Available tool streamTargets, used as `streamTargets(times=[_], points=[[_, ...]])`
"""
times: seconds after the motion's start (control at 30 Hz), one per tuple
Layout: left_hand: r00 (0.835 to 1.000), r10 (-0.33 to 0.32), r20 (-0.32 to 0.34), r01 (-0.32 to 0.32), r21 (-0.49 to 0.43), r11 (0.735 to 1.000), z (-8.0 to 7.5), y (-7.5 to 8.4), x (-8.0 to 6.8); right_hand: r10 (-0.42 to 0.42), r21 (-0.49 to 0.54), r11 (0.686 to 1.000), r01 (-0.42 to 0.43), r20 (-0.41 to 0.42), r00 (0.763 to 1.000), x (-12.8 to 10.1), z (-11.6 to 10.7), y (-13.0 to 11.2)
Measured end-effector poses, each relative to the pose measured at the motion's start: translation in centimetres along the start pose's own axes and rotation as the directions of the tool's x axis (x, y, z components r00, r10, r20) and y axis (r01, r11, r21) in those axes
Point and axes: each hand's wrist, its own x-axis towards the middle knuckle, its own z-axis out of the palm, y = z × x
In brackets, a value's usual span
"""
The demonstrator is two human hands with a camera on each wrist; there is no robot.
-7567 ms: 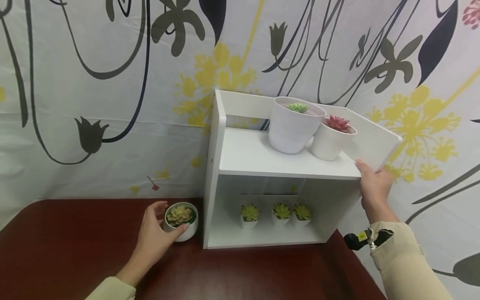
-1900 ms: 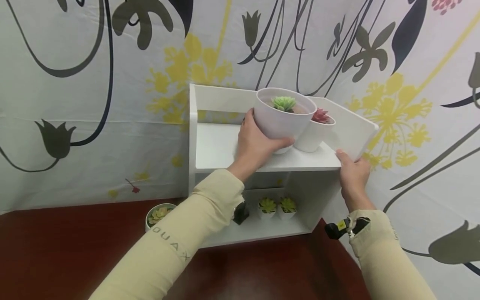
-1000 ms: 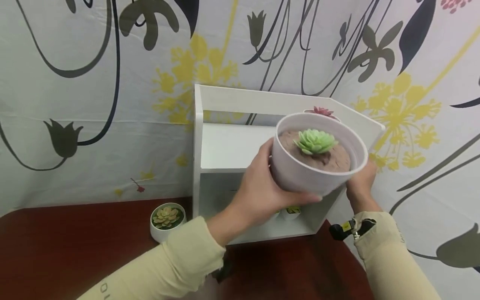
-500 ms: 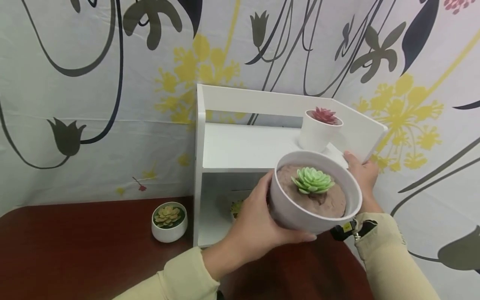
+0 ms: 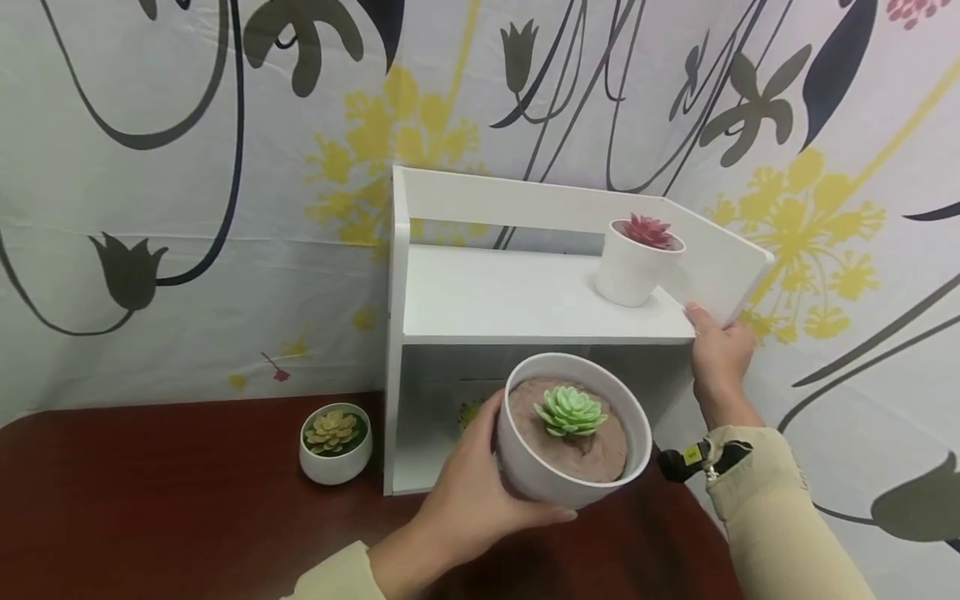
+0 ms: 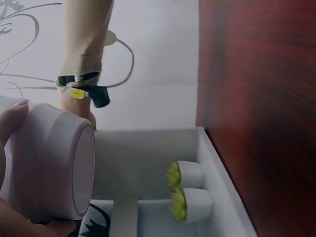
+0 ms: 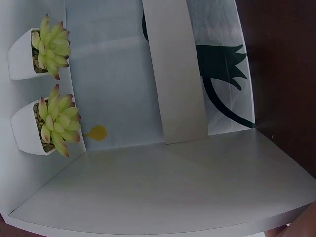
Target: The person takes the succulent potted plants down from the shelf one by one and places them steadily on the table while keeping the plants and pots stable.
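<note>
While carried clear of the white shelf unit [image 5: 551, 296], large white pot [image 5: 573, 433] with green succulent, lower centre of frame, above the dark red table [image 5: 150, 517]. Cupped from the side and beneath by left hand [image 5: 468, 492], fingers curled round its wall, probably to keep soil level. Axis near upright, mouth tipped slightly toward the camera. Right hand [image 5: 716, 358], right of centre, fingers on shelf's right edge, seemingly steadying it; thumb hidden. Small pot with red succulent [image 5: 637, 262] left on top shelf.
</note>
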Motion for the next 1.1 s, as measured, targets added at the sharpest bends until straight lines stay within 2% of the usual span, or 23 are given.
streamTargets(times=[0.33,0.53,0.67,0.83,0.97,1.1], points=[[0.997,-0.063,-0.053,0.061,-0.041,0.997,-0.3,-3.1,-2.2,0.009,0.026,1.000,-0.009,0.004,1.000,-0.3,0.0,0.0],[0.989,-0.105,-0.100,0.105,-0.006,0.994,-1.2,-4.4,-3.3,0.020,0.028,0.999,-0.019,-0.023,1.000,-0.2,0.2,-0.3],[0.987,-0.105,-0.125,0.111,0.042,0.993,-2.1,-5.0,-4.2,0.023,0.049,0.999,-0.022,-0.014,1.000,-0.2,0.3,-0.2],[0.982,-0.110,-0.153,0.134,0.154,0.979,-3.2,-5.9,-5.5,0.032,0.008,0.999,-0.032,-0.003,0.999,-0.1,0.2,-0.3],[0.977,-0.152,-0.150,0.176,0.162,0.971,-3.6,-6.3,-6.1,0.052,0.034,0.998,-0.051,-0.020,0.998,0.2,-0.1,-0.5],[0.964,-0.204,-0.168,0.235,0.193,0.953,-4.3,-6.6,-7.0,0.048,0.069,0.997,-0.048,-0.003,0.999,0.0,0.0,-0.4]])
